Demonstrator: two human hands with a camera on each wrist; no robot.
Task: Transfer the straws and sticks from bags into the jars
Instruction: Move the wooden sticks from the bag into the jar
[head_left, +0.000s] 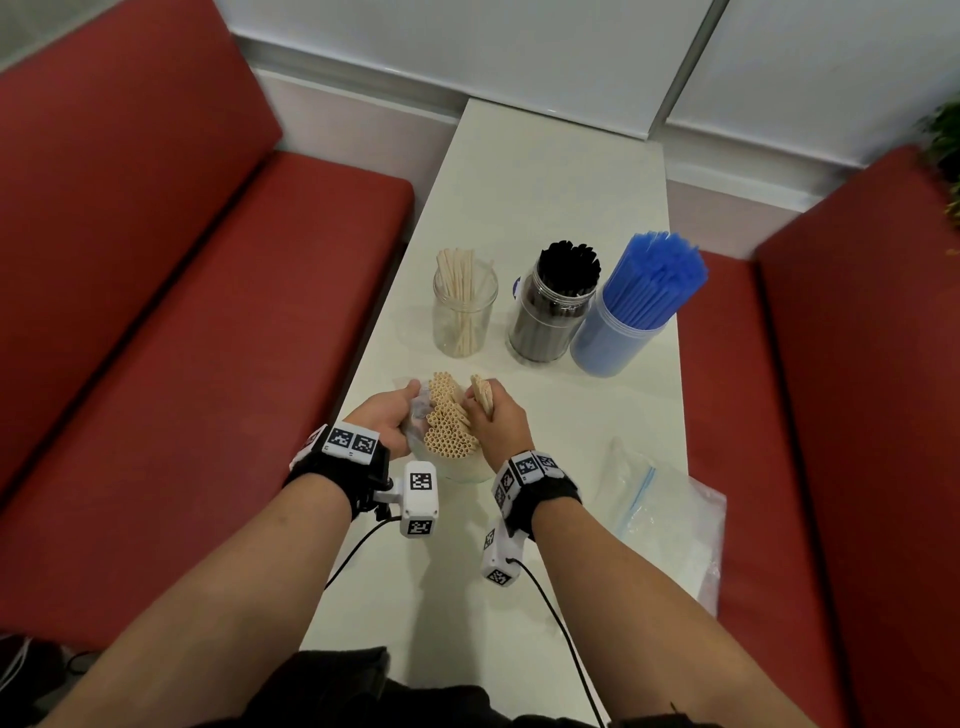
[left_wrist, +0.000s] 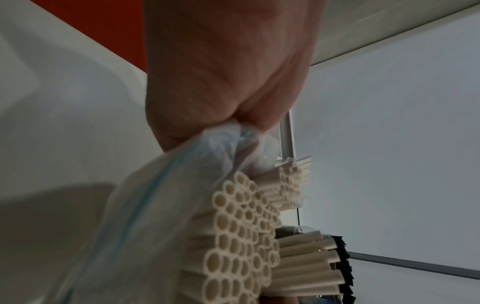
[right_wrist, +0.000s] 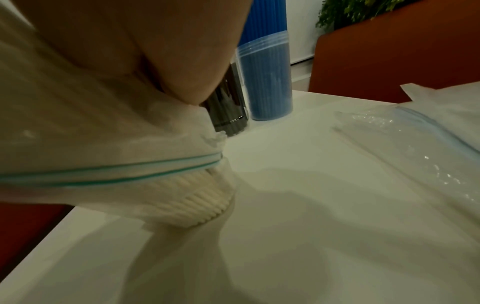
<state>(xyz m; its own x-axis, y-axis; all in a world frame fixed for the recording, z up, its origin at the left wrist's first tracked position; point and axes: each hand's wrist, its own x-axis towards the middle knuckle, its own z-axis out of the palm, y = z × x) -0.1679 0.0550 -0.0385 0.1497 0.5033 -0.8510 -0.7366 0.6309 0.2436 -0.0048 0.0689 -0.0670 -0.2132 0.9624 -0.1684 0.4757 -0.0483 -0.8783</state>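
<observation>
At the lower middle of the head view, on the white desk, a clear zip bag stands packed with cream paper straws, their open ends facing up. The left hand has its grip closed on the bag's bunched rim, which the left wrist view shows pinched between thumb and fingers. The right hand, touching the bundle on its right, grips a small clutch of the same straws lifted a little above the rest.

Farther up the frame three jars stand in a row. The left one, a clear glass jar, holds a loose sheaf of thin wooden sticks. The middle jar is full of black straws. Just beside it on the right, a plastic jar is crammed with blue straws fanning out above its rim.

At the lower right of the frame an empty zip bag with a blue seal lies flat on the desk.
</observation>
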